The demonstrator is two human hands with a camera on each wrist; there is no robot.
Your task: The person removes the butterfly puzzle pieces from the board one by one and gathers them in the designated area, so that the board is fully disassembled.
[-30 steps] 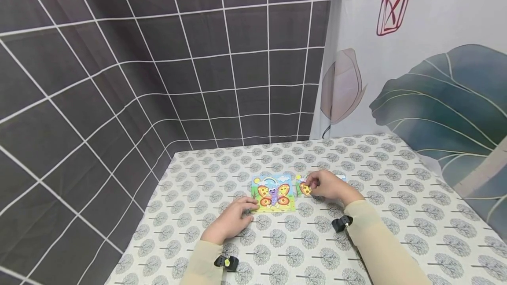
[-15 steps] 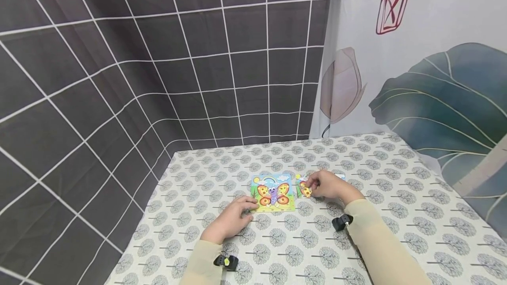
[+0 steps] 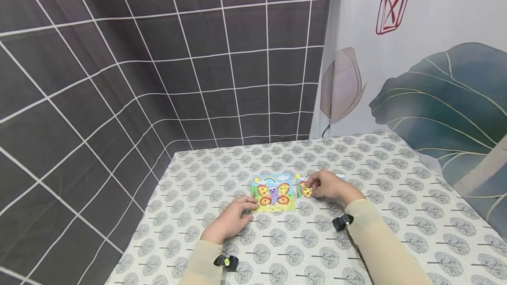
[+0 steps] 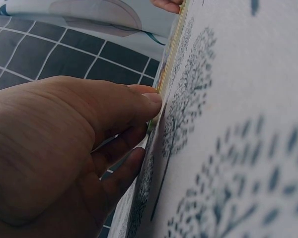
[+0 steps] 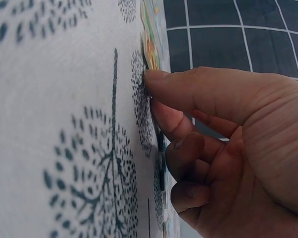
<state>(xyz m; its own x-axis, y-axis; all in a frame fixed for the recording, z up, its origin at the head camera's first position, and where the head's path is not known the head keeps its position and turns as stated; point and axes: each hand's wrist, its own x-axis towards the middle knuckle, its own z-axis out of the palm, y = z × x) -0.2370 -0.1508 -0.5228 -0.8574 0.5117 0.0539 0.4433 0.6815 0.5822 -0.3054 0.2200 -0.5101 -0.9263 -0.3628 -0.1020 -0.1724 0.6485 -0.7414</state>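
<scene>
A square butterfly picture board (image 3: 272,191) lies flat on the table in the head view. My left hand (image 3: 233,218) rests at its lower-left corner, fingertips on the picture and thumb low beside the edge; the left wrist view shows these fingertips (image 4: 151,101) right at the board's thin side. Just right of the board, my right hand (image 3: 329,186) pinches a puzzle piece (image 3: 304,189) with an orange-yellow wing print between thumb and forefinger. In the right wrist view the piece (image 5: 150,47) appears edge-on, close over the cloth, and the other fingers are curled.
Beyond the right hand a pale blue piece (image 3: 341,177) shows partly, the hand covering the rest. A tree-print cloth (image 3: 293,250) covers the table. A dark grid curtain (image 3: 245,69) hangs behind, and a white leaf-print curtain (image 3: 356,21) stands at the right.
</scene>
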